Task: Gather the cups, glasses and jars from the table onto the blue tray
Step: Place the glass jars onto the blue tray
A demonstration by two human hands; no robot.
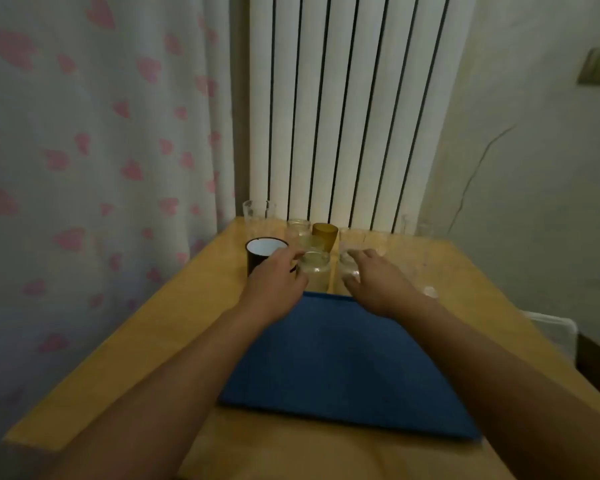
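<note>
Both hands reach past the far edge of the blue tray (340, 358), which lies bare. The left hand (274, 282) curls loosely at a clear jar (314, 271); the right hand (378, 282), fingers spread, touches a glass (348, 265). Neither grip looks closed yet. Best to wrap each low and lift straight up, since the black cup (262, 254), amber cup (325, 235) and other glassware crowd close on the table (146, 341); the tray offers plenty of landing room.

Left hand (274, 282) at clear jar (314, 271), right hand (378, 282) at glass (348, 263); blue tray (343, 362) bare.
</note>
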